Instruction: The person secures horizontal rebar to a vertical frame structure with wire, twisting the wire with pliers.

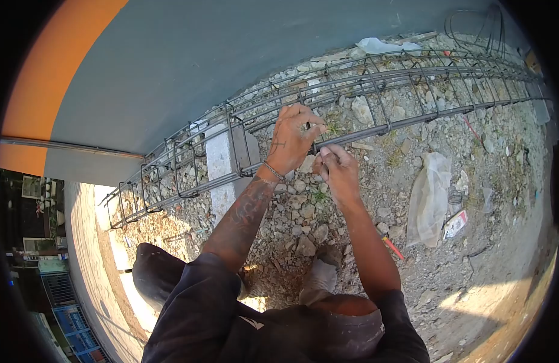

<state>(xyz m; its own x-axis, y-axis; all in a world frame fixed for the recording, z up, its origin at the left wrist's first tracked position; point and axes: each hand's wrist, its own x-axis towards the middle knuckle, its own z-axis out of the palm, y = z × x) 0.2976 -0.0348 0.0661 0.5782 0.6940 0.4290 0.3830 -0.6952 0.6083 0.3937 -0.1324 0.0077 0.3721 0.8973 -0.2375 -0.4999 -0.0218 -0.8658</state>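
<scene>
A long rebar cage (pixel 406 123) of dark bars and square stirrups runs across the view, resting in part over a pale concrete block (pixel 220 158). My left hand (pixel 293 136), with a bracelet at the wrist, is over the cage with its fingers curled in a pinch near a stirrup. What lies between those fingers is too small to make out. Just below and right of it, my right hand (pixel 340 171) is closed, thumb against fingers, close to the cage's near lower bar. Its fingertips hide whatever they hold.
Broken stones and rubble (pixel 306 245) cover the ground. A grey wall (pixel 231 48) stands behind the cage. To the right lie a clear plastic bag (pixel 427 199), a small packet (pixel 455 224) and a red-handled tool (pixel 393 247). Coiled bars (pixel 473 27) lean at the far right.
</scene>
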